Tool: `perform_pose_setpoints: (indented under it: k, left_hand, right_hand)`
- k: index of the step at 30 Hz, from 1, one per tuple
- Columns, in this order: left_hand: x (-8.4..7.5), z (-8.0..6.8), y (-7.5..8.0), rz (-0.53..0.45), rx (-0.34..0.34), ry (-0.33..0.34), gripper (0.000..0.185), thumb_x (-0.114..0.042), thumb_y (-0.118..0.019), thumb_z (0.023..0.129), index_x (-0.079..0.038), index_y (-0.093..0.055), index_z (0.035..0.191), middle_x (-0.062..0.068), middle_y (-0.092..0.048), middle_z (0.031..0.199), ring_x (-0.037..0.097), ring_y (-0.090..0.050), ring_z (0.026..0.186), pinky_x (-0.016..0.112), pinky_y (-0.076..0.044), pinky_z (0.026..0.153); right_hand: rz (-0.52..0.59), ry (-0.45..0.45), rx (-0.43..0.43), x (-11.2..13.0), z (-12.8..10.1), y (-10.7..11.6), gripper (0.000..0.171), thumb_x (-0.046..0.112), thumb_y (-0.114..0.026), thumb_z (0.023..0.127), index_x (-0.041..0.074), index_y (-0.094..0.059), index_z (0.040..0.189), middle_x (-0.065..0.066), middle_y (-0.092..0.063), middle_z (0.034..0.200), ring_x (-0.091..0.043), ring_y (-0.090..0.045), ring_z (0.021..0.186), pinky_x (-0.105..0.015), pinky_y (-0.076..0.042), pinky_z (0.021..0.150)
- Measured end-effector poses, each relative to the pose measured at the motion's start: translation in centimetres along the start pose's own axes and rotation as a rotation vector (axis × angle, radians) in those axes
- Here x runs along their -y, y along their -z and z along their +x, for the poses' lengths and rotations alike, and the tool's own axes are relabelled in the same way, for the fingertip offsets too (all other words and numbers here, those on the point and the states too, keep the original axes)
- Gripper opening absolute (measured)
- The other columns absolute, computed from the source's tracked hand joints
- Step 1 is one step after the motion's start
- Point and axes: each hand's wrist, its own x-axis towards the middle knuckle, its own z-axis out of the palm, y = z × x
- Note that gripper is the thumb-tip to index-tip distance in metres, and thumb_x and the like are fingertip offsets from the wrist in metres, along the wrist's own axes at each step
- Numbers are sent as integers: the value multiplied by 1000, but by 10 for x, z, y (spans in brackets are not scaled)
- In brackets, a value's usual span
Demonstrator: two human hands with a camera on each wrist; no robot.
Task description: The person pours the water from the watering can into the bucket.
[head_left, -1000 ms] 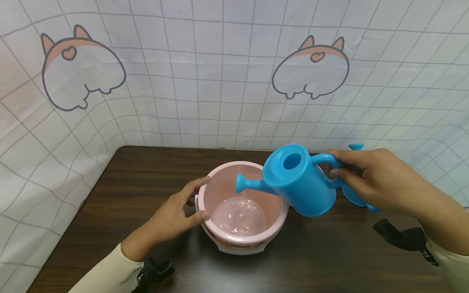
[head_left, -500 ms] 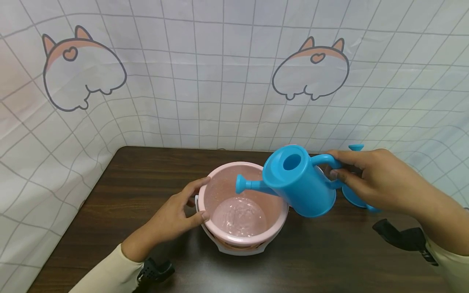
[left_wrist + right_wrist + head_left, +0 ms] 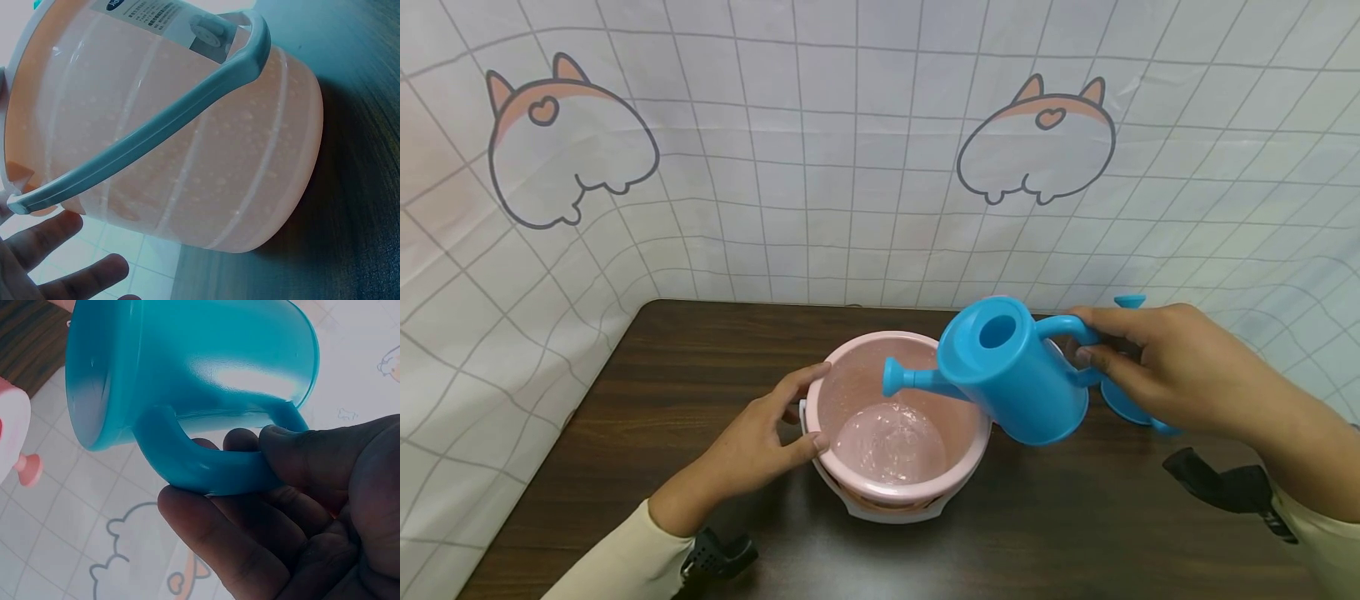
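Note:
A pink bucket [image 3: 823,400] stands on the table with rippling water [image 3: 891,442] in its bottom. My left hand [image 3: 760,442] holds the bucket's left rim, thumb and index finger on the edge; in the left wrist view other fingers [image 3: 87,275] spread below, beside the wall. My right hand [image 3: 1172,358] grips the handle of a blue watering can [image 3: 1022,383], thumb on one side and fingers on the other. The can tilts left, its spout [image 3: 917,377] over the bucket. I cannot make out a stream clearly.
A second blue watering can [image 3: 1123,404] stands behind my right hand, partly hidden. In the right wrist view a pink object [image 3: 12,425] with a small flared end shows at the left edge. The dark wooden table [image 3: 700,358] meets a white gridded curtain [image 3: 850,150] behind.
The water's ripples shift in the bucket. Both hands, the bucket and the tilted watering can stay almost exactly where they were.

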Motion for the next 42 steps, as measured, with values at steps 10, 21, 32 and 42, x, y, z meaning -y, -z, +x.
perform_pose_setpoints:
  k: [10, 21, 32, 42]
  left_hand:
    - [1, 0, 0, -8, 0, -9, 76, -39, -71, 92, -28, -35, 158, 2, -62, 134, 16, -66, 95, 53, -53, 86]
    - [1, 0, -1, 2, 1, -11, 76, -38, -71, 92, -29, -34, 158, 2, -62, 135, 14, -66, 95, 51, -54, 86]
    - [1, -1, -1, 4, 1, -8, 76, -38, -71, 92, -31, -34, 158, 1, -61, 136, 13, -66, 96, 49, -54, 87]
    - [1, -1, 0, 2, 0, -7, 76, -37, -72, 92, -30, -34, 158, 2, -61, 136, 14, -66, 95, 50, -54, 86]
  right_hand:
    - [-9, -3, 1, 0, 0, 0, 45, -1, -81, 83, 6, -72, 127, 8, -70, 86, 0, -48, 61, -24, -43, 52]
    - [-16, -30, -1, 1, -1, 0, 44, -3, -82, 81, -1, -72, 124, 9, -66, 81, -1, -45, 58, -24, -40, 50]
    - [-11, -21, 1, 2, -1, 0, 44, 0, -81, 83, 4, -72, 126, 9, -67, 82, -1, -48, 58, -24, -43, 50]
    - [-14, -24, 4, 3, -1, 0, 45, -1, -81, 83, 4, -72, 127, 9, -68, 83, -1, -47, 59, -24, -42, 50]
